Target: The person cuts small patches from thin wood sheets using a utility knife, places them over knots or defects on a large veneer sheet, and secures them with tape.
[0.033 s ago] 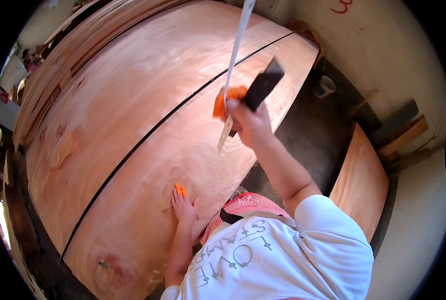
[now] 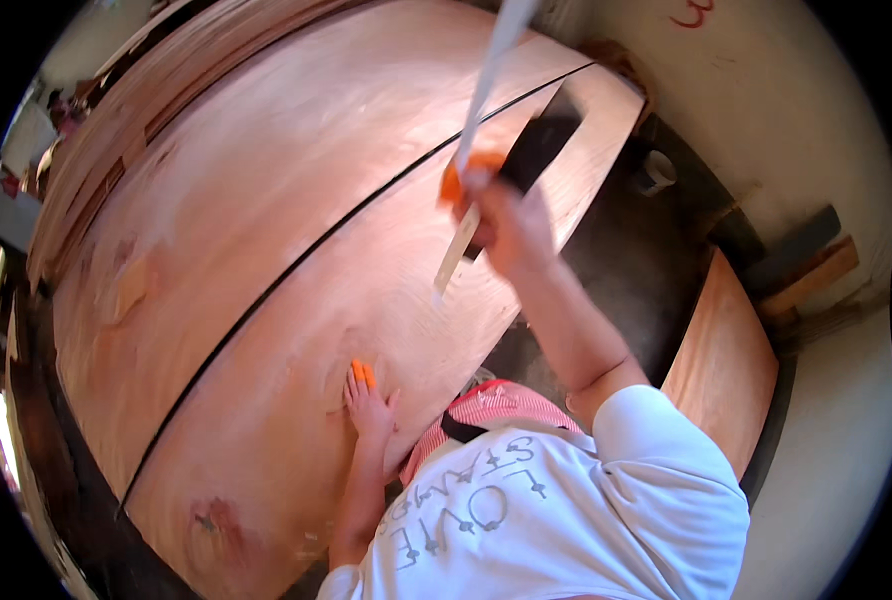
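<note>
My left hand (image 2: 370, 408) lies flat on a large reddish wood sheet (image 2: 266, 400), fingers outstretched, with orange covers on two fingertips. Raised over the sheet's right side, my right hand (image 2: 514, 230) is closed and blurred by motion; its fingers show orange too. It grips a long white strip (image 2: 494, 75), which runs up out of view and whose lower end hangs below the fist. A dark, flat, blade-like tool (image 2: 543, 150) sticks out of the same hand, up and to the right. Its exact kind I cannot make out.
A thin black line (image 2: 276, 285) crosses the wood from lower left to upper right. More stacked sheets (image 2: 116, 150) edge the far left. On the dark floor at right stand a white bucket (image 2: 656, 172) and a leaning wood panel (image 2: 721, 360), near offcuts (image 2: 811, 275) by the wall.
My right hand has shifted slightly up and to the right, with the strip and dark tool in it. My left hand stays on the wood.
</note>
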Demonstrator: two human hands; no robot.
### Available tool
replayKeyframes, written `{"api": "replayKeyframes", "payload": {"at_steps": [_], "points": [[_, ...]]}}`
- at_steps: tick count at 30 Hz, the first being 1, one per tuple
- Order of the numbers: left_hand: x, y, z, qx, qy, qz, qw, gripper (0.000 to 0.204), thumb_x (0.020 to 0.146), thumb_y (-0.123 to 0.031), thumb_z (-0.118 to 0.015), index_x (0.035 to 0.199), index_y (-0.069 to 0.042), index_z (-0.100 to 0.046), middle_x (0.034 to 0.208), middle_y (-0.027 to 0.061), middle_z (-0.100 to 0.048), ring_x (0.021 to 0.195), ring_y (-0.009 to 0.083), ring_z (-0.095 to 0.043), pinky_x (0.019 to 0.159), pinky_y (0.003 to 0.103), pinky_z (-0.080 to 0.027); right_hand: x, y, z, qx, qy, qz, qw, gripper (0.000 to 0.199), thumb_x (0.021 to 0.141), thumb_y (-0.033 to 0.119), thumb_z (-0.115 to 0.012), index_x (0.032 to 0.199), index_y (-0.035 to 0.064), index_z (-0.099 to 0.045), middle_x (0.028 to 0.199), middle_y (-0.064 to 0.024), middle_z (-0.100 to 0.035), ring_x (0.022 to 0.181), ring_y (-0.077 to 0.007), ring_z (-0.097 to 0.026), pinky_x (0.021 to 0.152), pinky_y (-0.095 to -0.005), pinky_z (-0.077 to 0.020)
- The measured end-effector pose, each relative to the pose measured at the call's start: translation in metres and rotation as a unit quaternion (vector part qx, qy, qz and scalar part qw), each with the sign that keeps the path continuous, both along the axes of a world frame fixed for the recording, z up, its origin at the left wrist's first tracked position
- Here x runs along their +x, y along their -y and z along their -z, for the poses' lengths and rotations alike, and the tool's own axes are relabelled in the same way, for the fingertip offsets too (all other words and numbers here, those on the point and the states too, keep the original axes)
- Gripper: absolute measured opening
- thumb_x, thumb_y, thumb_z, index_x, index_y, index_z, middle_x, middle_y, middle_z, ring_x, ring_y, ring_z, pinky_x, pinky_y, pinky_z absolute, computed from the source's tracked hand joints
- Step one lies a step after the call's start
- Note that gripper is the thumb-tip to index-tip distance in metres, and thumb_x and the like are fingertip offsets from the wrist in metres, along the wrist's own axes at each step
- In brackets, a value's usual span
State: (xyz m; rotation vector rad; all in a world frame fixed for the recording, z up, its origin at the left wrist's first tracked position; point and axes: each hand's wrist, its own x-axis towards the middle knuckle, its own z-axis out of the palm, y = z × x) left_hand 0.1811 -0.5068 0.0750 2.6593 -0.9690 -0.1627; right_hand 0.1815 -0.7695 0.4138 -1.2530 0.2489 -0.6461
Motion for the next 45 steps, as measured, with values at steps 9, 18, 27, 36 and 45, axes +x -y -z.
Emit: {"api": "replayKeyframes", "payload": {"at_steps": [9,18,27,36,45], "points": [[0.008,-0.013,-0.009,-0.04,0.001,-0.007,0.999,0.074,0.075,-0.037,-0.063,0.132,0.002,-0.034,0.139,0.0191,-0.029,0.13,0.0341,-0.026,0.106,0.045,-0.021,0.086,0.104,0.072,0.276,-0.025,-0.071,0.958,0.019,0.088,0.015,-0.048,0.1,0.0023,-0.057,0.065,0.0039,-0.049,0.051,-0.0039,-0.037,0.038,-0.016,-0.0216],[0.005,-0.007,0.002,-0.08,0.004,-0.031,0.996,0.07,0.075,-0.035,-0.062,0.131,-0.002,-0.037,0.14,0.0163,-0.031,0.129,0.0312,-0.028,0.107,0.041,-0.022,-0.006,0.03,0.14,-0.08,-0.42,-0.299,0.853,0.031,0.084,0.023,-0.059,0.107,0.0033,-0.06,0.066,0.0045,-0.051,0.048,0.0007,-0.032,0.041,-0.0166,-0.021],[0.011,0.003,0.0,-0.127,-0.002,-0.075,0.989,0.063,0.074,-0.029,-0.065,0.126,0.0,-0.043,0.135,0.0169,-0.036,0.126,0.032,-0.033,0.106,0.04,-0.025,0.031,-0.077,0.344,-0.219,-0.4,-0.222,0.862,0.026,0.08,0.023,-0.064,0.095,0.0034,-0.055,0.07,-0.0062,-0.065,0.066,-0.0141,-0.062,0.06,-0.0275,-0.0459],[0.02,0.024,-0.003,-0.117,0.008,-0.049,0.992,0.066,0.072,-0.036,-0.065,0.127,-0.006,-0.045,0.13,0.011,-0.043,0.122,0.0238,-0.036,0.099,0.042,-0.03,0.037,-0.082,0.376,-0.352,-0.402,-0.142,0.833,0.028,0.076,0.019,-0.064,0.096,0.001,-0.055,0.077,-0.012,-0.064,0.073,-0.0233,-0.063,0.065,-0.0321,-0.0478],[0.014,0.03,-0.004,0.002,0.011,-0.043,0.999,0.063,0.07,-0.04,-0.066,0.125,-0.015,-0.049,0.129,0.0092,-0.041,0.125,0.0252,-0.031,0.099,0.045,-0.029,-0.009,-0.038,0.33,-0.315,-0.461,-0.294,0.776,0.019,0.081,0.022,-0.059,0.086,0.0033,-0.059,0.062,-0.0067,-0.061,0.063,-0.0208,-0.06,0.058,-0.034,-0.0447]]}}
